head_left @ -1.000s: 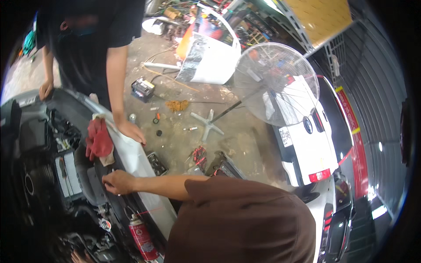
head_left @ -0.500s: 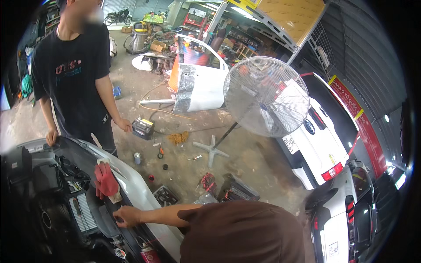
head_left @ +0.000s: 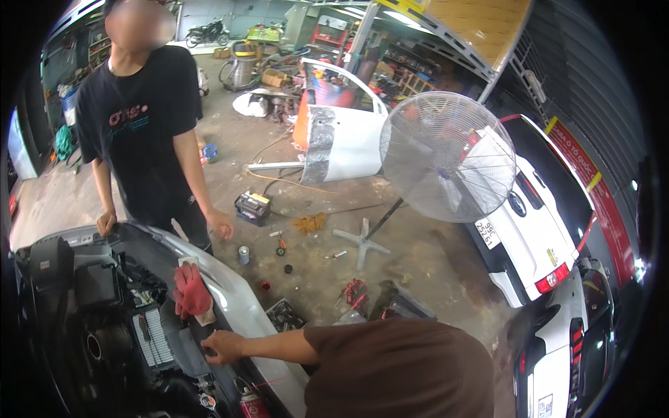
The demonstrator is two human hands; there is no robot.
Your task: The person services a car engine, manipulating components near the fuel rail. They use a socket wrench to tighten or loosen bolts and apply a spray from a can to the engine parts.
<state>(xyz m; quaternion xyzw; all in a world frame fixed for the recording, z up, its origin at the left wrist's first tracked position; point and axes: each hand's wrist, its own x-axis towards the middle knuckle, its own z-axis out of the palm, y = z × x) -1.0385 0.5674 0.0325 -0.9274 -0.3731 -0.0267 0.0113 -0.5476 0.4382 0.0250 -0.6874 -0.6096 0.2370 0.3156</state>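
Observation:
My right arm, in a brown sleeve, reaches left over the edge of an open engine bay (head_left: 115, 313). At that edge my right hand (head_left: 224, 347) is closed, fingers curled round a small dark thing too hidden to name. Just beyond it a red glove (head_left: 191, 291) lies on a pale piece of material by the light-coloured fender (head_left: 240, 296). Left of the hand sits a white ribbed panel (head_left: 159, 347) with a slim dark tool on it. A red and white spray can (head_left: 252, 404) stands nearer me. My left hand is out of sight.
Across the bay a person in black (head_left: 143, 132) rests one hand on the car's edge. Beyond are a car battery (head_left: 252, 207), a large pedestal fan (head_left: 449, 157) and a detached white door (head_left: 345, 143). Tool trays (head_left: 286, 317) lie beside the car; white vehicles (head_left: 536, 216) stand right.
The whole view has shifted, so everything sits farther right. The other person's free hand hangs lower. My right hand stays at the same place on the engine bay's edge.

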